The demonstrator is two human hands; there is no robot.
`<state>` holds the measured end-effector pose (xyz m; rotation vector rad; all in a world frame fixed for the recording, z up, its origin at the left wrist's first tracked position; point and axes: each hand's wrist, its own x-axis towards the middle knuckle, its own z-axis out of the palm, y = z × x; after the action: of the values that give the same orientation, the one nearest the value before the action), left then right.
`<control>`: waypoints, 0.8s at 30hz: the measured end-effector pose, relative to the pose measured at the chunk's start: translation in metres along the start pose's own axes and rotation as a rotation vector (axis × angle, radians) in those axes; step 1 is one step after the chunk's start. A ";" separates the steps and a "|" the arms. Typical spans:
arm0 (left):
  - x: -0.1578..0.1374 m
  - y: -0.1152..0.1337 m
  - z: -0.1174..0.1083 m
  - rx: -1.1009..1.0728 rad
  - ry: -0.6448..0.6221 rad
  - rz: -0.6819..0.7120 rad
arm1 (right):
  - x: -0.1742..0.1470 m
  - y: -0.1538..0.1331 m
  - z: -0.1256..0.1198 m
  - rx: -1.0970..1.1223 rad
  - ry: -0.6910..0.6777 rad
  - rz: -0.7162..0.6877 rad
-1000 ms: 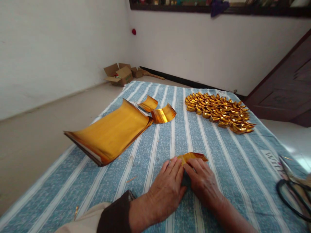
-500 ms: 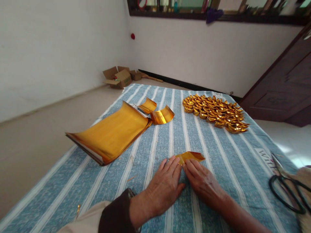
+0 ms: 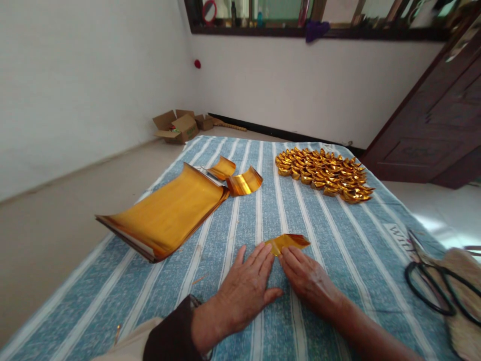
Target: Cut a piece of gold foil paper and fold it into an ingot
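A small folded piece of gold foil paper (image 3: 290, 241) lies on the striped cloth near the front middle. My left hand (image 3: 246, 281) rests flat, fingertips on the paper's left end, thumb and fingers spread. Bent and pressed together, the fingers of my right hand (image 3: 308, 273) hold the paper's near edge; its underside is hidden by them. Left of my hands lies a stack of gold foil sheets (image 3: 169, 210). Two curled gold pieces, one of them a curled strip (image 3: 246, 183), sit behind the stack. Folded gold paper ingots (image 3: 323, 173) stand in rows at the far right.
Scissors with black handles (image 3: 432, 286) lie at the right edge, partly on a tan fuzzy item (image 3: 464, 286). The blue-and-white striped cloth (image 3: 210, 301) covers the table. An open cardboard box (image 3: 184, 128) stands on the floor beyond. A dark door (image 3: 424, 125) is at right.
The view has shifted slightly, moving everything a little left in the picture. My left forefinger and thumb stand farther apart from the other fingers. The folded paper stays under my hands.
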<state>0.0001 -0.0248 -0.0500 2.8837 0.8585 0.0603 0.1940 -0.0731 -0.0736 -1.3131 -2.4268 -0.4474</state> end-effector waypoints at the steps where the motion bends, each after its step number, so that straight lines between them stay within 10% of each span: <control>1: 0.000 0.000 -0.001 -0.003 -0.016 -0.009 | -0.001 0.000 0.001 -0.001 -0.007 -0.001; 24: -0.009 -0.027 -0.012 0.073 0.019 -0.016 | 0.003 -0.002 0.009 0.076 0.091 0.018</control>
<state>-0.0233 -0.0059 -0.0424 2.9482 0.9053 0.0565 0.1892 -0.0680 -0.0803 -1.2546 -2.3320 -0.3969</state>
